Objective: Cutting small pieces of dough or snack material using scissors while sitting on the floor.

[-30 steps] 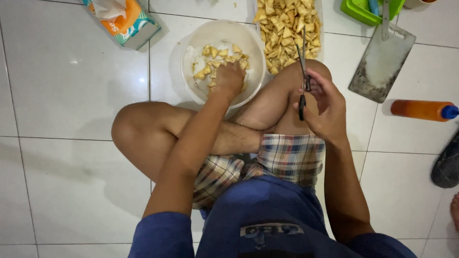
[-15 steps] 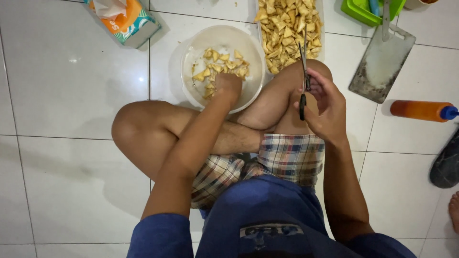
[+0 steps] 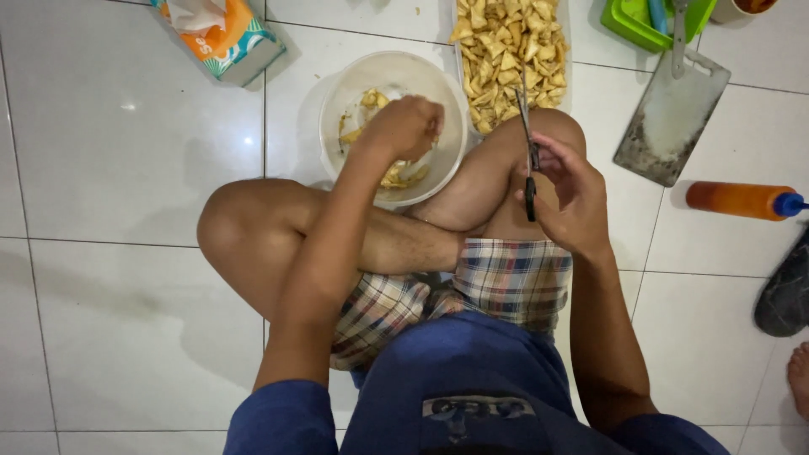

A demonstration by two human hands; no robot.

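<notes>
I sit cross-legged on a white tiled floor. My left hand [image 3: 406,126] is curled into a fist inside the white bowl [image 3: 337,101], closed over yellow food pieces [image 3: 396,175] that lie in it. Above my right knee, my right hand [image 3: 575,195] grips a pair of scissors [image 3: 528,139] by the black handles, blades pointing away from me. Just beyond the blades lies a tray of cut yellow pieces [image 3: 506,46].
A cleaver [image 3: 670,118] lies on the floor to the right, an orange bottle with a blue cap [image 3: 737,200] beside it. A tissue box [image 3: 221,34] sits far left, a green container [image 3: 645,18] far right. A dark shoe [image 3: 785,295] and another person's foot [image 3: 800,379] are at the right edge.
My left hand has shifted a little farther into the bowl and closed into a fist over the pieces. The right hand with the scissors has stayed where it was.
</notes>
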